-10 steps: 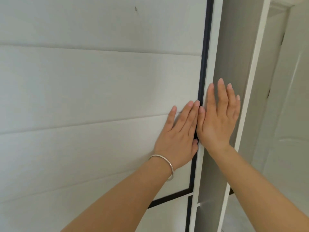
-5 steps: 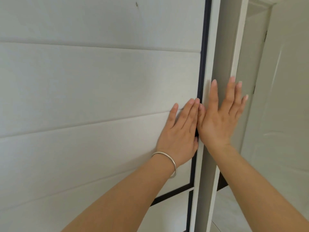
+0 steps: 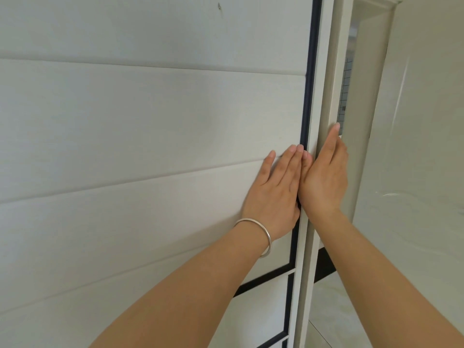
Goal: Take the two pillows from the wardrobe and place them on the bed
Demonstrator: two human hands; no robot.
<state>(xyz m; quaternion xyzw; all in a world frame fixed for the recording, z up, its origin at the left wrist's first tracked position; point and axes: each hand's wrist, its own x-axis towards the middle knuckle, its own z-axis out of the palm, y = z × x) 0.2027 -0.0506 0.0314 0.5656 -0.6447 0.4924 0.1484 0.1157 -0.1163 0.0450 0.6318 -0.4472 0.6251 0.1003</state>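
Observation:
The white wardrobe door, with horizontal panels and black trim, fills the left of the view. My left hand lies flat and open on its panel next to the trim, with a silver bangle on the wrist. My right hand is at the door's white upright edge, thumb on its front and fingers curled round its side. No pillow and no bed is in view, and the wardrobe's inside is hidden.
To the right stands a white room door beside a pale door frame. A narrow gap between the wardrobe edge and the frame shows dark-lined tiles. Light floor tiles show at the lower right.
My right hand went from lying flat on the grey panel beside the door to curling round the upright edge. That grey panel has narrowed to a thin strip. My left hand stays flat.

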